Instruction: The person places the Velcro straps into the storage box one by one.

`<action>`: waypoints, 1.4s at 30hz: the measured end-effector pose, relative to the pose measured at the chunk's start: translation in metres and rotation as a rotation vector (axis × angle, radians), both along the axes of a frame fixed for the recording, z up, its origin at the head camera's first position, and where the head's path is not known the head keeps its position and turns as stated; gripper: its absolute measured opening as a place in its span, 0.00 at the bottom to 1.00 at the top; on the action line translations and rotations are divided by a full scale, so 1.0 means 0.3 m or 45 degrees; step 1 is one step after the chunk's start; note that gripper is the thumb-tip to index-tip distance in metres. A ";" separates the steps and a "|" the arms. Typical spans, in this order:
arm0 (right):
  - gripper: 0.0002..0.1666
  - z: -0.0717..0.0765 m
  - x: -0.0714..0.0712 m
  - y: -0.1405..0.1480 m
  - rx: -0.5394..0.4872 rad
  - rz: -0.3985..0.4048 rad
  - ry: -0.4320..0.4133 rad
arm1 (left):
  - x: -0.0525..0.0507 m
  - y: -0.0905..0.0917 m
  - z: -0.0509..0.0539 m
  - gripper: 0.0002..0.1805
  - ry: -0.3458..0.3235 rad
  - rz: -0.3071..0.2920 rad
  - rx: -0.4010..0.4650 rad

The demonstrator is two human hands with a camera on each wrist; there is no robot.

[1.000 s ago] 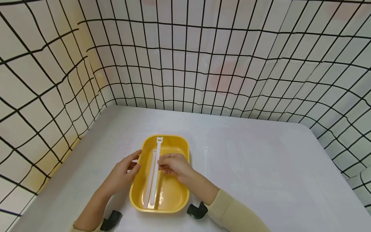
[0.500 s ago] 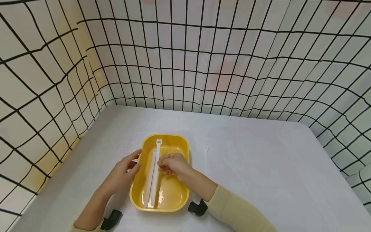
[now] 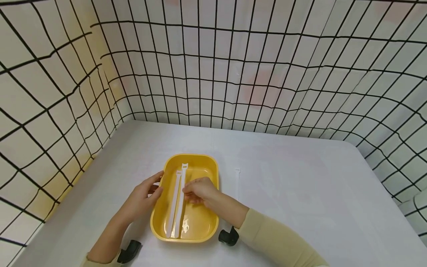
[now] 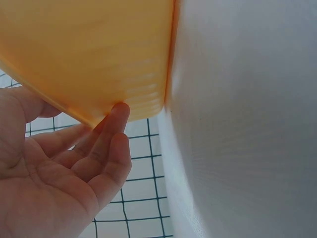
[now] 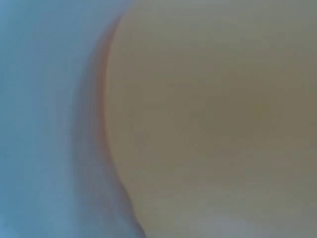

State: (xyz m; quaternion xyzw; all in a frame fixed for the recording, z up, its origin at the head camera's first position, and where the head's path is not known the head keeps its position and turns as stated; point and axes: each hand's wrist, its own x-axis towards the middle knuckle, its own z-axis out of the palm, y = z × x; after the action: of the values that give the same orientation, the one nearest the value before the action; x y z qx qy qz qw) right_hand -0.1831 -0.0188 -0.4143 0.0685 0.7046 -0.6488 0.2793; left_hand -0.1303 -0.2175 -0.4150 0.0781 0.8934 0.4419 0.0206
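In the head view, my right hand [image 3: 201,191] pinches a white cable tie [image 3: 180,215] with a slotted head, low inside the yellow tray [image 3: 213,222]. Close to its left, a second white cable tie [image 3: 173,204] lies in the tray, nearly parallel. My left hand [image 3: 141,200] rests at the tray's left rim, thumb and index finger touching it. From the left wrist, bent fingers [image 4: 119,116] of that hand meet the outer wall of the tray [image 4: 99,49]. The right wrist view is blurred; only a yellow shape fills most of it, and the right fingers are hidden there.
Another white cable tie [image 3: 237,183] lies on the white table [image 3: 300,193] right of the tray, partly behind the right forearm. A black wrist device [image 3: 228,236] sits at the right cuff, another black wrist device [image 3: 130,251] at the left. Grid-patterned walls [image 3: 213,74] surround the table.
The right hand has lowered the pinched cable tie slightly toward the tray floor, and its head end has shifted toward me. The left hand stays in place on the rim.
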 end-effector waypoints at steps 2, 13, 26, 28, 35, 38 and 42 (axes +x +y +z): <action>0.05 0.001 0.000 0.000 0.011 0.001 -0.001 | -0.001 0.000 -0.001 0.30 0.005 -0.001 0.000; 0.04 -0.006 0.007 -0.002 0.086 0.019 0.033 | -0.003 0.001 -0.005 0.30 0.007 0.001 0.008; 0.02 0.000 0.016 -0.011 0.226 -0.009 0.059 | -0.003 0.003 -0.008 0.30 0.014 0.002 0.006; 0.01 -0.003 0.012 -0.014 0.241 -0.019 0.053 | -0.002 0.002 -0.007 0.29 0.014 0.005 0.005; 0.04 0.002 0.000 -0.013 0.264 -0.047 0.020 | 0.001 0.000 -0.004 0.30 0.011 0.000 0.002; 0.04 0.004 -0.002 -0.012 0.265 -0.042 0.017 | 0.002 0.000 -0.004 0.30 0.011 0.002 0.000; 0.05 0.008 -0.005 -0.011 0.273 -0.036 0.011 | 0.001 0.001 -0.002 0.30 0.015 0.007 -0.002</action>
State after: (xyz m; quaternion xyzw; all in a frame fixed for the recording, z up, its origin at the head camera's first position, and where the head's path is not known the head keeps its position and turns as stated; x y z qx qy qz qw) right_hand -0.1847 -0.0221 -0.4119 0.1052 0.7700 -0.5739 0.2582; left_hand -0.1300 -0.2171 -0.4156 0.0783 0.8941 0.4407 0.0143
